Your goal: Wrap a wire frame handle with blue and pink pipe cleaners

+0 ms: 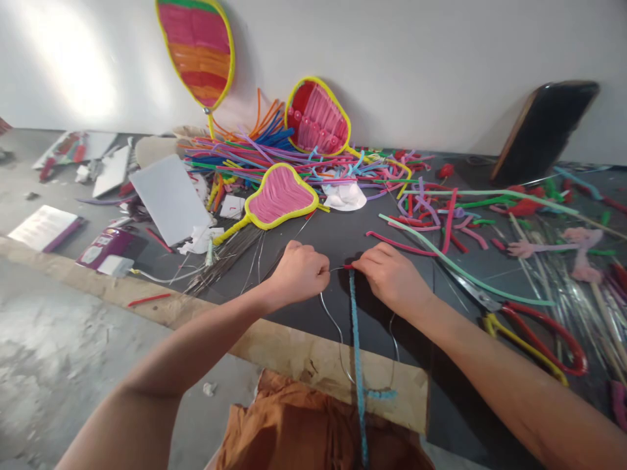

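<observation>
At the far left of the dark table (337,241) lie a flat white-and-purple booklet (45,227), a small purple box (108,247) and a pale grey sheet (169,198). A bundle of thin bare wires (230,258) fans out just right of them, near a pink leaf shape with a yellow rim (280,198) that lies flat on the table. Behind it, a striped pink-and-orange leaf shape (198,49) and a smaller red-and-pink one (318,117) lean against the white wall, above a heap of loose coloured pipe cleaners (274,156).

Near the front edge, the left hand (298,273) is curled into a loose fist, its fingers closed on a thin silver wire (337,333). The wire loops down toward the wooden edge strip (304,356) and up again on the other side. A blue pipe cleaner (356,339) hangs from the point between the two hands, straight down over the edge to the orange cloth (304,424) on the lap. The right hand (392,274), almost touching the left, pinches the top of the wire and the blue pipe cleaner with its fingers closed.

Further right, a long green pipe cleaner (455,266) runs across the table, and red-and-yellow-handled scissors (533,333) lie beside the right forearm. A dark phone (543,130) leans on the wall.
</observation>
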Tool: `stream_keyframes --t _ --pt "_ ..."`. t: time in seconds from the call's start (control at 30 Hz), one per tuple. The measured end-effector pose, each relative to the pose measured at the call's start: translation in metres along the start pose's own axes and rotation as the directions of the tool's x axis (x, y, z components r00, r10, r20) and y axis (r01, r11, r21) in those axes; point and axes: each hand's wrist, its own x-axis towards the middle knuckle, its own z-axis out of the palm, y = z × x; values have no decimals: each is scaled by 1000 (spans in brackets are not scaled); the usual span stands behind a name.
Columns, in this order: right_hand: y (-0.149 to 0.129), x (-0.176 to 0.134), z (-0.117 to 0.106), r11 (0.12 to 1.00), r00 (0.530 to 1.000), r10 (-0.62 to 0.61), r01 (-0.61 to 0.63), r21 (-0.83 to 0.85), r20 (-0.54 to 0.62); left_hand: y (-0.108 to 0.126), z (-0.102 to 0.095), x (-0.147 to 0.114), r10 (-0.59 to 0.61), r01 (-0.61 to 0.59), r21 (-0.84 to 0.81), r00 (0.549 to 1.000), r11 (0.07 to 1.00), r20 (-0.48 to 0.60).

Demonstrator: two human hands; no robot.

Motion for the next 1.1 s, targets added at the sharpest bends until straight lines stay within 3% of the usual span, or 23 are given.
stream_keyframes --t 0.1,0.27,0.53,0.8,0.93,1.1 --pt "0 0 1 1000 1000 19 -19 1 -10 2 -5 -1 -14 14 7 1000 1000 23" --pt "2 -1 4 999 997 47 -46 11 -62 9 -21 0 -21 20 8 982 1000 187" --pt "0 -2 4 998 996 62 -62 4 -58 20 -14 10 47 -59 200 997 978 65" --pt "-2 0 2 998 998 47 -48 -37 -28 24 -9 8 33 -35 169 999 985 13" --pt "-3 -1 1 997 998 59 -60 -44 -27 18 -11 7 -7 3 130 1000 991 31" --pt "-4 -2 3 996 995 77 -80 -46 -55 1 -22 -5 -82 82 3 988 997 131"
